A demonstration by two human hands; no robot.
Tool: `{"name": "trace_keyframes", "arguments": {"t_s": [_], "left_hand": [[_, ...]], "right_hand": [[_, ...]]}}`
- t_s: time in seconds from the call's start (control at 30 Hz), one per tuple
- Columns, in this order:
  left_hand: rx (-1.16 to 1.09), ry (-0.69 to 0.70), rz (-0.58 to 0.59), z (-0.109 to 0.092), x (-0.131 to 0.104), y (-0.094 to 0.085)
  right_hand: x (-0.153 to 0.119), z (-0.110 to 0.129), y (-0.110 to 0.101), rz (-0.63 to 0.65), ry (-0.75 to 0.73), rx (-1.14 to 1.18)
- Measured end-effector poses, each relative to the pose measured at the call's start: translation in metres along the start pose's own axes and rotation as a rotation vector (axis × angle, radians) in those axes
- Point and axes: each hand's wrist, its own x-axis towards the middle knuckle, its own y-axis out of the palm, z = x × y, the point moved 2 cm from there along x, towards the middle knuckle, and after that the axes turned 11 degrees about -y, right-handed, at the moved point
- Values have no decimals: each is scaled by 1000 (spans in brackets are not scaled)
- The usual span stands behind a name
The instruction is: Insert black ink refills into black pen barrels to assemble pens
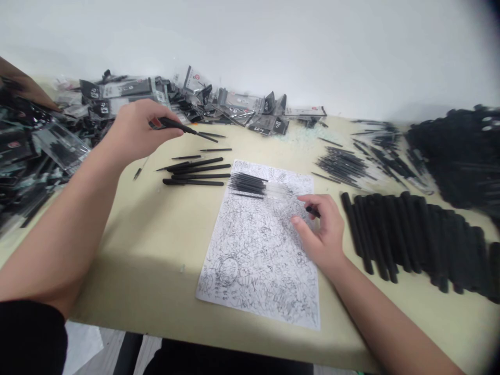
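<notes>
My left hand [144,127] is raised at the upper left, its fingers pinched on a black pen [177,125] whose thin end points right. On the table below it lie several black pens [201,176] and a few loose dark refills [186,157]. Over the right edge of a scribbled sheet of paper [258,260], my right hand [322,229] has thumb and index finger apart. Its curled fingers hold a black pen part [312,211], perhaps a cap; most of it is hidden. Dark-tipped refills with clear tubes [248,184] lie side by side on the paper's upper part.
Several black pen barrels [406,232] lie in a row at the right, with a dark heap [453,151] behind them. More refills [344,165] are bunched nearby. Clear packets [242,104] pile along the wall and down the left. Part of another person's arm [25,80] shows far left.
</notes>
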Motion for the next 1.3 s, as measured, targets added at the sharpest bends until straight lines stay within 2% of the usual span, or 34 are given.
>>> {"name": "trace_keyframes", "arguments": {"t_s": [0.1, 0.23, 0.47, 0.63, 0.7, 0.77, 0.87, 0.97, 1.1, 1.2, 1.3], "left_hand": [[-19, 7, -12, 4, 1, -1], [-6, -70, 21, 5, 2, -3], [127, -190, 120, 4, 0, -9], [266, -243, 163, 16, 2, -8], [296, -248, 140, 22, 4, -6], [251, -227, 63, 22, 5, -3], [56, -150, -34, 4, 2, 7], [-195, 40, -16, -36, -19, 26], [-333, 348, 152, -91, -65, 58], [-294, 436, 159, -106, -92, 74], [-280, 466, 106, -105, -103, 81]], "right_hand": [[0, 0, 0, 7, 4, 0], [0, 0, 0, 12, 13, 4], [0, 0, 0, 15, 15, -5], [1, 0, 0, 15, 15, -8], [1, 1, 0, 16, 25, -21], [0, 1, 0, 13, 46, -43], [-3, -1, 2, 1, 100, -39], [-9, -7, 4, -59, 139, 1], [-11, -11, 5, -178, 62, -22], [-6, -7, 3, -187, -71, -114], [-1, -3, 2, -80, -133, -237]]}}
